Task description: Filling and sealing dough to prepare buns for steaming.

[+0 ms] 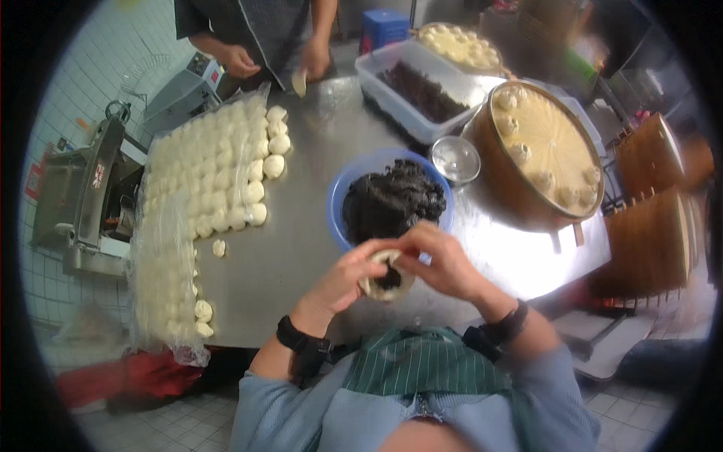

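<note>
Between my two hands is a round dough wrapper [375, 289] with dark filling [390, 278] in its middle. My left hand [339, 279] cups the wrapper from its left side. At the upper right rim, the fingers of my right hand [438, 260] pinch the dough edge. Just beyond my hands stands a blue plastic bowl [334, 209] heaped with dark, glossy paste [395, 195]. Many dough balls [274, 166] lie in rows on the left of the metal table [305, 226], mostly under clear plastic sheeting [164, 271].
A bamboo steamer [551, 152] holding several pleated buns is at right, beside a small clear bowl [455, 160]. Behind them are a plastic tub [390, 116] of dark filling and another steamer [460, 48]. Across the table, a co-worker's hand [315, 56] holds a dough disc [299, 83]. Machinery [93, 192] stands at left.
</note>
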`<state>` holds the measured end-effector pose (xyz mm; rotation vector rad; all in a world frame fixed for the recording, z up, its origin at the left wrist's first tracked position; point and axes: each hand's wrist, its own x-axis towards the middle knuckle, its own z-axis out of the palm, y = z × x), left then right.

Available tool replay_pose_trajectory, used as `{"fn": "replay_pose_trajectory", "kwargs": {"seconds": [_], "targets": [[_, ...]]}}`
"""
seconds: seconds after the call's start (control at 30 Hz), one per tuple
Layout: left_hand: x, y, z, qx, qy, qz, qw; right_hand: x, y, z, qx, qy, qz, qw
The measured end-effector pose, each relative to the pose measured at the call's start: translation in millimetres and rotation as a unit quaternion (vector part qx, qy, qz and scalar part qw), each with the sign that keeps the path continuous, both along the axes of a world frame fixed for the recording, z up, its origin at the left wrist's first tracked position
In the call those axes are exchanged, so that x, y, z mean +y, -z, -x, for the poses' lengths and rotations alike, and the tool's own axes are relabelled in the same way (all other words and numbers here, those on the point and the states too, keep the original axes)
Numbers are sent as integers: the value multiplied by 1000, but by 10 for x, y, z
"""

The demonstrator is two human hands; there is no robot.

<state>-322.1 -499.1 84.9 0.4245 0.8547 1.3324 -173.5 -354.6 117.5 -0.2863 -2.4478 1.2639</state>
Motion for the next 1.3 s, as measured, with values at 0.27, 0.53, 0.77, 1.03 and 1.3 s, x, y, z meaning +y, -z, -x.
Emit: {"fn": "replay_pose_trajectory", "kwargs": {"seconds": [0.27,0.53,0.77,1.03,1.3], "targets": [[94,-10,-132,164,-25,65,984,38,-4,88,2,28,31,999],[73,-97,-85,97,-70,39,992,41,52,69,-24,63,64,996],[65,-42,-138,127,-132,19,983,63,18,121,-49,59,76,994],[101,-87,-84,74,-76,39,994,67,57,112,-80,64,120,987],[68,-10,-100,158,-77,26,984,79,13,150,-34,28,61,997]]}}
